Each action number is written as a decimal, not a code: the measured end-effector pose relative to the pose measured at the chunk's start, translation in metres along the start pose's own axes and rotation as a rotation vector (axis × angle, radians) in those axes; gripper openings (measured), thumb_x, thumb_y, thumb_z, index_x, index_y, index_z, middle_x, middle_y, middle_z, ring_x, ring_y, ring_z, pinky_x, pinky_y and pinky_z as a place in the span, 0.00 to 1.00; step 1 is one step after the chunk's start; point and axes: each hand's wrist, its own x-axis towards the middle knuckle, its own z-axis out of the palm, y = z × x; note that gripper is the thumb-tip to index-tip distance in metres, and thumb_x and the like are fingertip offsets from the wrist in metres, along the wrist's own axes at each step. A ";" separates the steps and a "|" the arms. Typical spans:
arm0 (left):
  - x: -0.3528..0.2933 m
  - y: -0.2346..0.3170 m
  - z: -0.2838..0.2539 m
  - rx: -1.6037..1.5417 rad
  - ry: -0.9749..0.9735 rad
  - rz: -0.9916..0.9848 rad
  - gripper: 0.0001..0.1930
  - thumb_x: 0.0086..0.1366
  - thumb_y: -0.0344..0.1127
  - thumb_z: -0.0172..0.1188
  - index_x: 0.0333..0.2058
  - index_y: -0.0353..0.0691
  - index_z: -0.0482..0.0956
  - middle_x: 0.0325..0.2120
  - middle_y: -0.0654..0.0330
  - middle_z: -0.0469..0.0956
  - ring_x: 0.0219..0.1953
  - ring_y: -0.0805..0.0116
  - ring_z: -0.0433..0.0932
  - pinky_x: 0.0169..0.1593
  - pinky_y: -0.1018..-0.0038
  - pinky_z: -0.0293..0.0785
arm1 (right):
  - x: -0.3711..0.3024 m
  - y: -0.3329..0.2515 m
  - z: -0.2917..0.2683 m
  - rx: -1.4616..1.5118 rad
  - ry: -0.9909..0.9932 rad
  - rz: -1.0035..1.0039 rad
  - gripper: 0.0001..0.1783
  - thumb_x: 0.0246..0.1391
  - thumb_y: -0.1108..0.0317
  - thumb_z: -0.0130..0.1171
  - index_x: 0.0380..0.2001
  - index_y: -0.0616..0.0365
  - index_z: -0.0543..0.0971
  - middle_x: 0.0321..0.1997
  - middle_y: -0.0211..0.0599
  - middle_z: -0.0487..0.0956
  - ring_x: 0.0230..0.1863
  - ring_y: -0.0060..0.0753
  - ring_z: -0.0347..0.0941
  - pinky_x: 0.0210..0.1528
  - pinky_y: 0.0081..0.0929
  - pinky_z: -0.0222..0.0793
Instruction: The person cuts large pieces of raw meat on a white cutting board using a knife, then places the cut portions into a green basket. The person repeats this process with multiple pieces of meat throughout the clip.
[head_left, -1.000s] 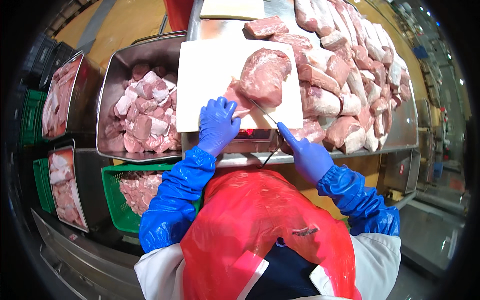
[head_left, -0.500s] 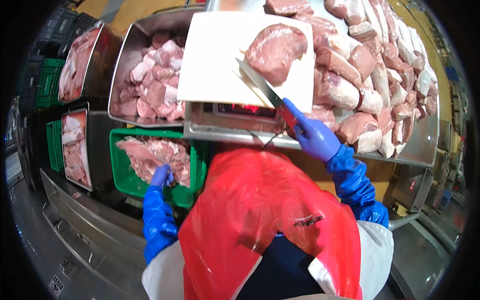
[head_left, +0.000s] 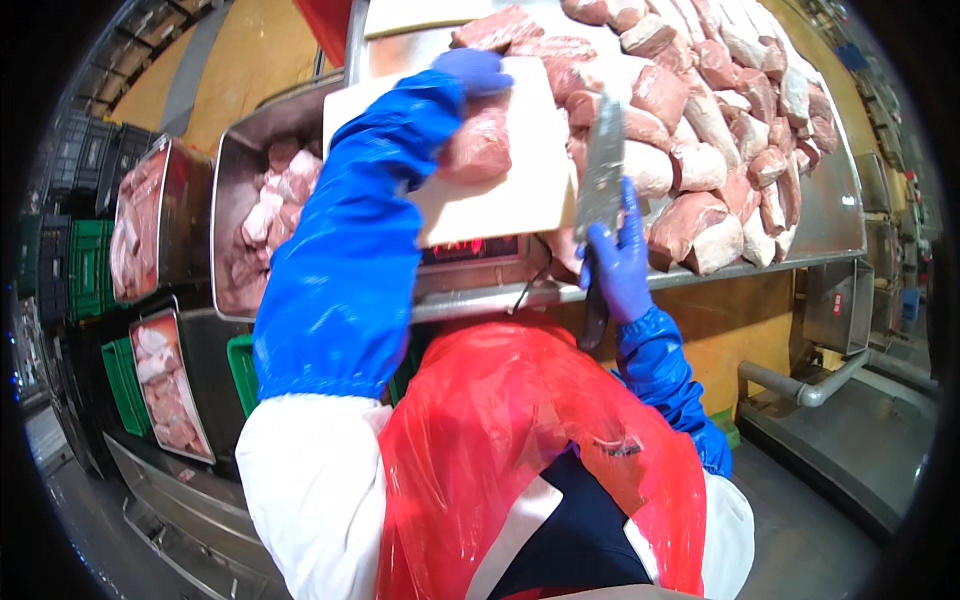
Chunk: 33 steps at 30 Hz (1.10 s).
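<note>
A piece of pink raw meat (head_left: 480, 145) lies on the white cutting board (head_left: 540, 175). My left hand (head_left: 470, 72), in a blue-purple glove, is closed over its far end; part of the fingers is hidden. The blue sleeve crosses the board's left side. In my right hand (head_left: 620, 265) is a knife (head_left: 602, 165), held by its dark handle just off the board's near right corner. Its broad blade points up and away, apart from the meat, with small bits stuck to it.
Many raw meat pieces (head_left: 710, 130) cover the steel table (head_left: 835, 215) to the right. A steel bin (head_left: 228, 240) with meat chunks stands left of the board. Below it, a green crate (head_left: 241, 365) is mostly hidden by my left arm. A lit scale display (head_left: 470, 248) sits under the board.
My left hand has left the green crate and come up onto the meat on the board. My right hand has drawn the knife off the board and turned its blade more upright.
</note>
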 end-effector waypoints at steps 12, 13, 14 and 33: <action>-0.190 0.059 0.074 -0.821 0.961 -0.537 0.16 0.73 0.43 0.52 0.39 0.32 0.74 0.28 0.42 0.77 0.30 0.44 0.77 0.40 0.59 0.75 | 0.162 0.006 0.065 -0.051 -0.090 -0.122 0.40 0.60 0.72 0.53 0.73 0.54 0.50 0.37 0.37 0.77 0.26 0.22 0.72 0.27 0.19 0.71; -0.214 0.052 0.082 -0.858 0.943 -0.516 0.14 0.72 0.40 0.54 0.39 0.32 0.74 0.28 0.45 0.77 0.29 0.49 0.77 0.39 0.61 0.75 | 0.152 -0.002 0.063 -0.221 -0.177 -0.101 0.41 0.61 0.72 0.52 0.74 0.54 0.49 0.35 0.36 0.77 0.27 0.21 0.72 0.26 0.19 0.71; -0.242 0.047 0.088 -0.900 0.923 -0.476 0.11 0.70 0.37 0.56 0.39 0.33 0.75 0.27 0.47 0.78 0.29 0.53 0.77 0.38 0.64 0.75 | 0.126 -0.015 0.065 -0.264 -0.265 -0.086 0.40 0.60 0.72 0.52 0.74 0.53 0.50 0.37 0.36 0.78 0.27 0.20 0.72 0.28 0.19 0.71; -0.269 0.045 0.081 -0.442 0.874 -0.386 0.09 0.51 0.26 0.64 0.33 0.41 0.78 0.36 0.55 0.77 0.39 0.52 0.76 0.45 0.61 0.75 | -0.066 -0.037 0.011 -1.682 -0.619 -0.255 0.50 0.50 0.78 0.53 0.74 0.35 0.48 0.27 0.51 0.76 0.20 0.54 0.75 0.21 0.50 0.71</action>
